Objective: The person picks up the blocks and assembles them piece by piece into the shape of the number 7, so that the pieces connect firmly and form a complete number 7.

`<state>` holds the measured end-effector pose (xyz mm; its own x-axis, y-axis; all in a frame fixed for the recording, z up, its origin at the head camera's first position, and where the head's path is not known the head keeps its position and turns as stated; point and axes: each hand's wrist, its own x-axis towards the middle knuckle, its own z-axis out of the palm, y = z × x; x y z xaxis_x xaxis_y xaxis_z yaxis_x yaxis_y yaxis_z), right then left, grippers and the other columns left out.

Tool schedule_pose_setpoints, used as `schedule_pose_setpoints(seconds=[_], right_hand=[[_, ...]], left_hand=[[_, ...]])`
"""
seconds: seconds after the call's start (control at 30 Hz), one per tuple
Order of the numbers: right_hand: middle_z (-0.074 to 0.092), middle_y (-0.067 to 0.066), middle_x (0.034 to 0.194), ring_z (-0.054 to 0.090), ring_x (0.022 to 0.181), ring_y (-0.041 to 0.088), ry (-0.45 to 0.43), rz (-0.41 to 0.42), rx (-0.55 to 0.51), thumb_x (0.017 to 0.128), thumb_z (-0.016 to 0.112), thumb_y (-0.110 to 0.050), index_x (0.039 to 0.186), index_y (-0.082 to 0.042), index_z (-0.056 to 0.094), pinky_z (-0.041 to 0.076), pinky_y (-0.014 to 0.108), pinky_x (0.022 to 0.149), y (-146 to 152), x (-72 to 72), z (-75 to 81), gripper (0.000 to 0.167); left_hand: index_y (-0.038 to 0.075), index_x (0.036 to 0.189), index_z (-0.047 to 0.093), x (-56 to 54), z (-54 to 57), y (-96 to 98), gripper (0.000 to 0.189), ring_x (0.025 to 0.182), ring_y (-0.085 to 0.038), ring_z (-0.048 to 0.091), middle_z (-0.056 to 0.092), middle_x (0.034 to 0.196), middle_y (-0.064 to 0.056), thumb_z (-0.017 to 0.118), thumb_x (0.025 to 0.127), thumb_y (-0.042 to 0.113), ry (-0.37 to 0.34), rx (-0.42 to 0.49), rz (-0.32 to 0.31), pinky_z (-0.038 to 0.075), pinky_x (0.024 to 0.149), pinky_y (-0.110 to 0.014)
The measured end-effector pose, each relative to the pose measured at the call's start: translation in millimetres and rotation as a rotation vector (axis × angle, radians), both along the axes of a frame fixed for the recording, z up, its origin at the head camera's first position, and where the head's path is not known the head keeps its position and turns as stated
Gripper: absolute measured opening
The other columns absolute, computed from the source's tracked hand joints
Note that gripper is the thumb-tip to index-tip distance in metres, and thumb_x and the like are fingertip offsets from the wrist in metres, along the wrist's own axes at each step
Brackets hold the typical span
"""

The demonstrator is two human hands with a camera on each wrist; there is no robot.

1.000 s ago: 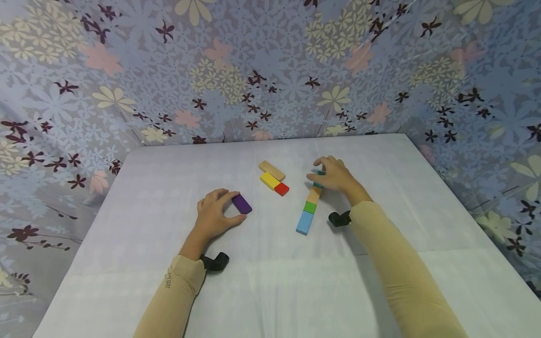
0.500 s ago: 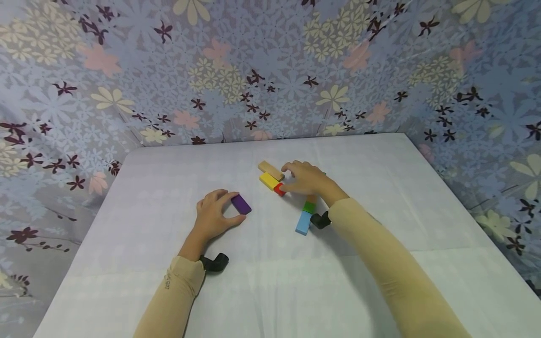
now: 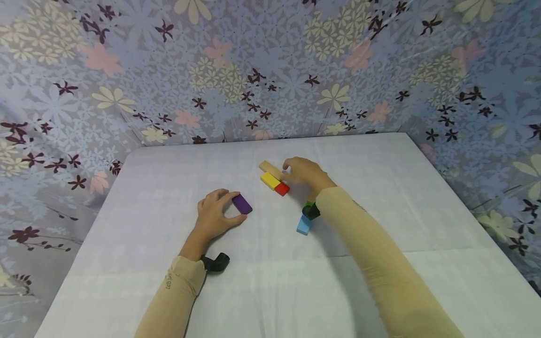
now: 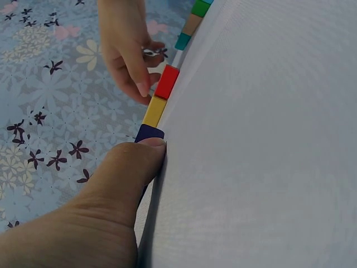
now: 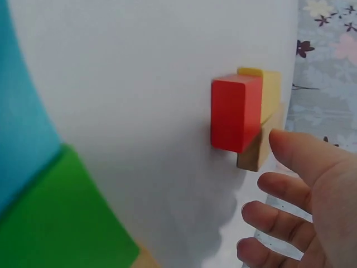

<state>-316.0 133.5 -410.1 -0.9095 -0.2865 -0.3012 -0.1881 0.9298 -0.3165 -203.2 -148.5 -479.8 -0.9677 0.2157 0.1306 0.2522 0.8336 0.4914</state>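
My left hand [image 3: 212, 213] pinches a purple block [image 3: 242, 204] lying on the table; in the left wrist view the thumb presses its end. Farther back, my right hand [image 3: 306, 172] hovers with loosely bent fingers beside a plain wooden block [image 3: 269, 168]. Its thumb tip overlaps the near end of that block in the head view, and a gap shows between thumb and fingers in the right wrist view. A yellow block [image 3: 269, 180] lies along the wooden one, with a red block [image 3: 282, 189] at its near end.
A row of blocks runs under my right wrist: light blue [image 3: 303, 225], green [image 5: 61, 218], wooden [image 4: 192, 24] and teal [image 4: 182, 41], partly hidden in the head view. A white cloth [image 3: 270, 281] covers the table. Behind it hangs a flowered curtain [image 3: 270, 70].
My right hand has moved left from the teal block at the far end of the row to the wooden, yellow and red group. The left hand has stayed at the purple block.
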Motion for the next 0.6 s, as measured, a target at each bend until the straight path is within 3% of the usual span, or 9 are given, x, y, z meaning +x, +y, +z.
schedule_pose_setpoints(seconds=[0.2,0.6], right_hand=[[0.058,0.006,0.133,0.053,0.111,0.026,-0.002,-0.012,0.059,0.096,0.059,-0.043,0.126,-0.018,0.060,0.046,0.050,0.100,-6,-0.4,-2.2,0.039],[0.062,0.007,0.128,0.055,0.108,0.026,0.005,-0.016,0.068,0.096,0.061,-0.035,0.121,-0.012,0.062,0.047,0.048,0.098,-15,-1.6,5.7,0.034]], left_hand=[[0.031,0.141,0.053,-2.2,1.9,0.0,0.071,0.140,-0.033,0.036,0.044,0.148,-0.012,0.075,0.079,0.057,0.003,-0.004,-0.004,0.021,0.111,-0.058],[0.032,0.141,0.053,-8.0,-1.3,-3.6,0.071,0.140,-0.034,0.037,0.045,0.148,-0.011,0.074,0.078,0.058,0.019,-0.018,-0.006,0.022,0.110,-0.058]])
